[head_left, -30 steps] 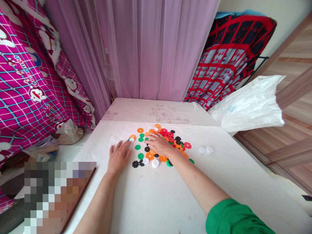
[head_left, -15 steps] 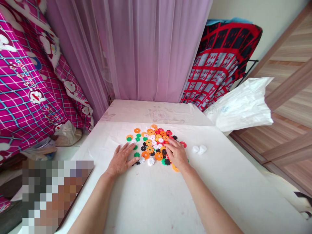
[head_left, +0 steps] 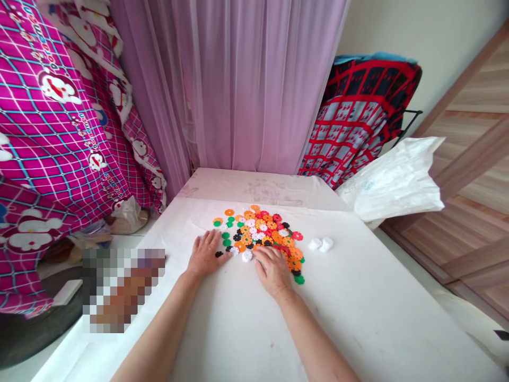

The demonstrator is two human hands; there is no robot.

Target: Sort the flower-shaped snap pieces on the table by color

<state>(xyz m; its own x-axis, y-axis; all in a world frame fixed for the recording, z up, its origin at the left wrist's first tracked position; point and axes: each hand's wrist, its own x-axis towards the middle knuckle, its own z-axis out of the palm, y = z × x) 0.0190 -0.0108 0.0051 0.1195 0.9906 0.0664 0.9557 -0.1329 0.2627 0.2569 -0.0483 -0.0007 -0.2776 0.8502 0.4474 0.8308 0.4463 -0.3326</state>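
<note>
- The discs [head_left: 258, 231] lie heaped mid-way across the table [head_left: 238, 329].
- At six o'clock of them, the right hand [head_left: 274, 271] bends its fingers over the near edge; whether it grips any, I can't tell from here.
- At eight, the left hand [head_left: 207, 253] is spread wide, palm down.
- At three, apart, sit two white pieces [head_left: 316, 244].
- At two, a bag [head_left: 397, 183]; at twelve, the curtain [head_left: 258, 95].

Behind the white-covered table [head_left: 238, 329], a lilac curtain [head_left: 254, 95] is hanging in folds. Beyond the table's far right corner a pale wall [head_left: 382, 26] is rising; wooden panelling [head_left: 477, 154] is standing right of the table, light floor [head_left: 126, 241] showing left of it.
</note>
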